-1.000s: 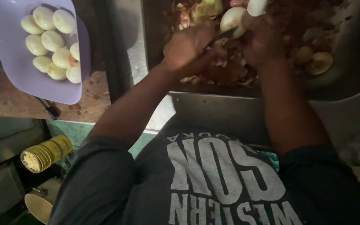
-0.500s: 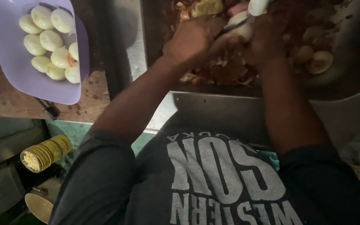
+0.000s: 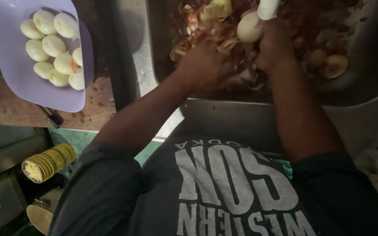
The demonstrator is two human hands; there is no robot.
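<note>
A metal sink (image 3: 372,83) holds a heap of reddish-brown peels (image 3: 206,26). My right hand (image 3: 276,46) is over the heap, closed around a pale, round peeled vegetable (image 3: 248,28) and a white handle-like object (image 3: 267,8) that sticks up past the frame's top. My left hand (image 3: 202,65) lies lower and to the left, knuckles up, with its fingers curled down into the peels; I cannot see what they hold. A lilac tray (image 3: 18,83) at the upper left carries several peeled pale vegetables (image 3: 51,46).
The tray rests on a worn wooden board (image 3: 92,118) left of the sink's steel rim (image 3: 136,65). Two halved brown pieces (image 3: 333,65) lie in the sink on the right. Below left, a yellow ribbed cylinder (image 3: 49,161) and a round bowl (image 3: 40,216) sit in shadow.
My left hand has come off the pale vegetable and dropped down-left into the peels. My right hand stays up with the vegetable.
</note>
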